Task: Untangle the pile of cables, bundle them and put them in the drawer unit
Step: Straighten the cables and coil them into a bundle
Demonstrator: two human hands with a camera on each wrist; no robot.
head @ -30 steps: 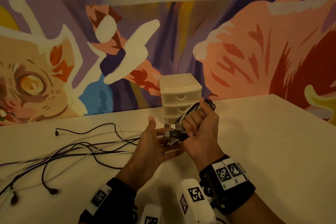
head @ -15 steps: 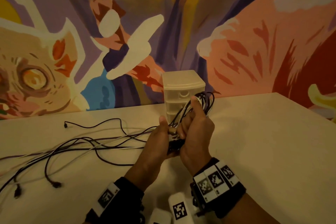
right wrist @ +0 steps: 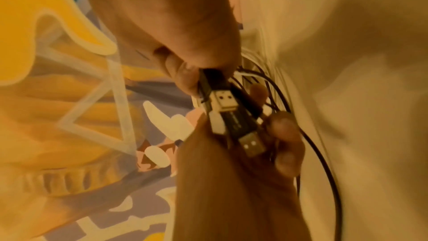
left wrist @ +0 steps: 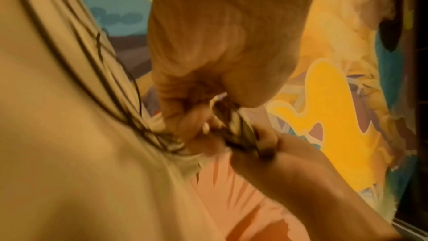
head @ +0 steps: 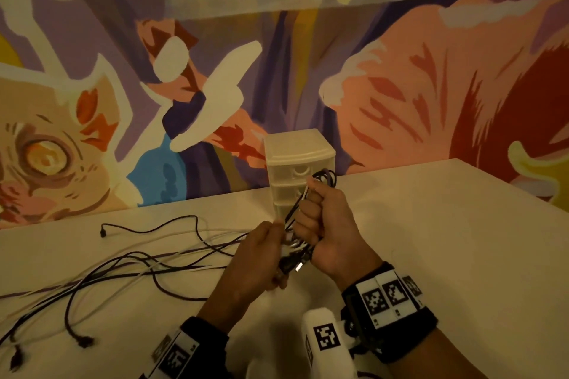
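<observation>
Near the centre of the head view, the right hand (head: 331, 228) was closed in a fist around a bunch of black and white cables (head: 297, 209), a loop of which rose above the thumb in front of the drawer unit (head: 300, 163). Just left of it, the left hand (head: 261, 255) curled its fingers around the lower end of the same bunch, where the plugs gathered. From the right wrist view, several USB plugs (right wrist: 234, 114), black and white, lay side by side between the two hands, the left fingers (right wrist: 287, 144) wrapped beneath them. Toward the left of the head view, the remaining loose cables (head: 123, 264) trailed across the white table (head: 446, 240) away from the hands. Behind the hands, the translucent drawer unit stood against the painted wall (head: 400, 86), its drawers shut.
</observation>
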